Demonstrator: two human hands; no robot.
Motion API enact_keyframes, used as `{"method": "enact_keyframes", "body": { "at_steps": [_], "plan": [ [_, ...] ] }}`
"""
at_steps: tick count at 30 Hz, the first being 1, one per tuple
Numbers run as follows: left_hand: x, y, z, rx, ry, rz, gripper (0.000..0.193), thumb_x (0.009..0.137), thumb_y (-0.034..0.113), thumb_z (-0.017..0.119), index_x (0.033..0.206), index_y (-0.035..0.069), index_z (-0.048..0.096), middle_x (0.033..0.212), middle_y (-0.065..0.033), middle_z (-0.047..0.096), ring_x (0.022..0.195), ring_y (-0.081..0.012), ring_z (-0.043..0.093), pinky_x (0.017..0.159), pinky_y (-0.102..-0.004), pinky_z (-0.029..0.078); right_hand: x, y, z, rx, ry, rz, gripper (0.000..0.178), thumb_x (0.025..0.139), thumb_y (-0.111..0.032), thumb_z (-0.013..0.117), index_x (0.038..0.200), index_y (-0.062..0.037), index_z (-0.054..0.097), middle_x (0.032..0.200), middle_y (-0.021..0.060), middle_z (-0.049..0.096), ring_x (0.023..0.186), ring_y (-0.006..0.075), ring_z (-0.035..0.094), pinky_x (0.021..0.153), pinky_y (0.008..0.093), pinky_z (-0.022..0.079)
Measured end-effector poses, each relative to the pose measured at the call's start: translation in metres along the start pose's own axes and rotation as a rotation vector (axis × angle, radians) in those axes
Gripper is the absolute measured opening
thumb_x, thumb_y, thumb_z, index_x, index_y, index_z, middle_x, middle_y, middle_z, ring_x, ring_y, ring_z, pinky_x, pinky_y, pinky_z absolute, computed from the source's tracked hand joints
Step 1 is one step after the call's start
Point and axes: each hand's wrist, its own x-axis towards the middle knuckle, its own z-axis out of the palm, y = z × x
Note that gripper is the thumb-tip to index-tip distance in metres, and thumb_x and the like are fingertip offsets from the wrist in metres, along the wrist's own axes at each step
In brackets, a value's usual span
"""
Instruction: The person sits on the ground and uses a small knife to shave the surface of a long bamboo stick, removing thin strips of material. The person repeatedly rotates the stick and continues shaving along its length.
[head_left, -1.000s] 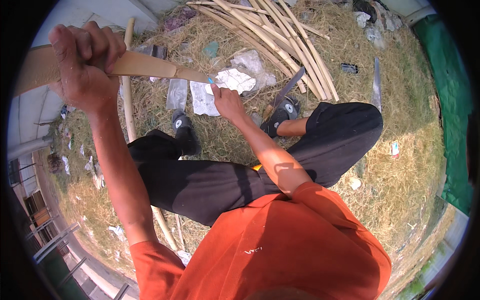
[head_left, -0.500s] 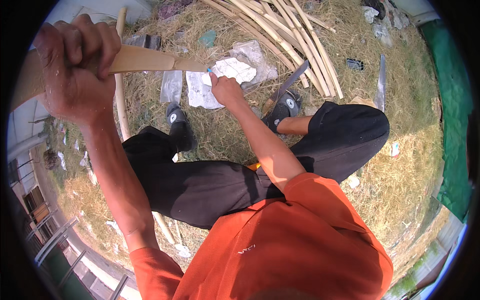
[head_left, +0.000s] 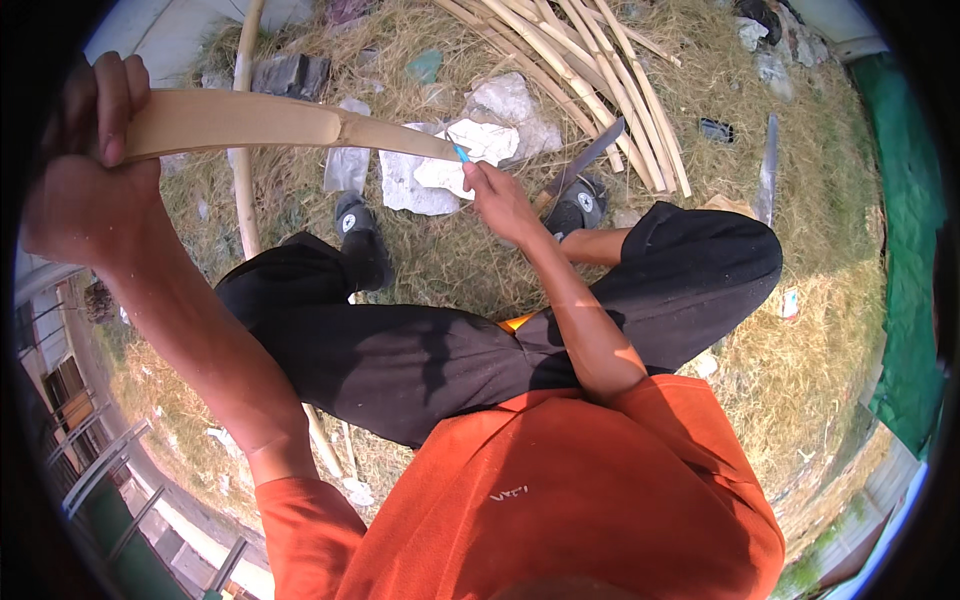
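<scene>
My left hand [head_left: 95,190] is raised at the far left, its fingers wrapped round one end of a long pale wooden strip [head_left: 250,120]. The strip reaches across to the right and narrows toward its far tip. At that tip my right hand [head_left: 498,200] pinches a slim blue pen-like tool [head_left: 461,152]. Its thin dark end points up and left, close beside the strip; whether it touches the wood I cannot tell.
Below the strip lie broken white slabs [head_left: 420,185] on dry grass. A knife [head_left: 590,150] rests by my right shoe [head_left: 577,207]. Several long pale sticks [head_left: 600,75] are heaped at the far side. A saw-like blade [head_left: 768,175] and a phone-like dark object [head_left: 716,130] lie right.
My left hand has moved left and down with the wooden strip, showing more of its length. My right hand has shifted slightly right and down, and more of the blue tool shows.
</scene>
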Motion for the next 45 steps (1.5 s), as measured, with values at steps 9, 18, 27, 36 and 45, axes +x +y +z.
{"method": "enact_keyframes", "body": {
  "at_steps": [9, 18, 27, 36, 45],
  "plan": [
    [-0.003, -0.022, -0.015, -0.082, -0.092, -0.084, 0.029, 0.089, 0.025, 0.039, 0.066, 0.012, 0.029, 0.058, -0.0027, 0.023, 0.046, -0.0127, 0.024, 0.053, -0.0289, 0.022, -0.038, -0.028, -0.003, -0.322, 0.24, -0.21, 0.043, 0.099, -0.033, 0.038, 0.081, 0.0032, 0.055, 0.061, 0.0265, 0.056, 0.06, 0.0458, 0.057, 0.057, 0.0522, 0.042],
    [-0.013, -0.024, 0.007, -0.07, -0.091, -0.035, 0.045, 0.097, 0.044, 0.031, 0.072, 0.008, 0.038, 0.058, -0.003, 0.025, 0.045, -0.0161, 0.03, 0.053, -0.0296, 0.027, -0.034, -0.018, 0.001, -0.239, 0.324, -0.361, 0.034, 0.098, -0.028, 0.041, 0.087, 0.0019, 0.052, 0.059, 0.0235, 0.056, 0.056, 0.0441, 0.057, 0.052, 0.0506, 0.043],
    [-0.011, -0.029, 0.018, 0.186, -0.004, 0.129, 0.049, 0.099, 0.049, 0.028, 0.079, 0.007, 0.042, 0.059, -0.0091, 0.034, 0.053, -0.0276, 0.045, 0.06, -0.0391, 0.043, -0.026, 0.001, 0.016, -0.406, 0.28, -0.338, 0.027, 0.096, -0.024, 0.045, 0.084, -0.0006, 0.05, 0.059, 0.022, 0.056, 0.054, 0.0428, 0.056, 0.051, 0.0499, 0.042],
    [-0.024, -0.023, 0.058, 0.622, 0.305, 0.128, 0.056, 0.099, 0.048, 0.021, 0.082, 0.0, 0.045, 0.065, -0.0141, 0.048, 0.066, -0.0285, 0.054, 0.07, -0.0404, 0.051, -0.02, 0.004, 0.012, -0.453, 0.283, -0.262, 0.03, 0.097, -0.027, 0.042, 0.086, -0.0004, 0.049, 0.054, 0.0219, 0.055, 0.051, 0.0432, 0.056, 0.049, 0.0518, 0.043],
    [-0.02, -0.03, 0.02, 0.474, 0.197, 0.215, 0.046, 0.097, 0.035, 0.026, 0.086, -0.002, 0.052, 0.071, -0.0168, 0.057, 0.064, -0.0296, 0.061, 0.066, -0.0403, 0.055, -0.006, 0.006, 0.008, -0.701, 0.205, -0.158, 0.026, 0.097, -0.028, 0.042, 0.093, -0.0028, 0.05, 0.057, 0.022, 0.059, 0.055, 0.0412, 0.061, 0.051, 0.0522, 0.048]
  ]
}}
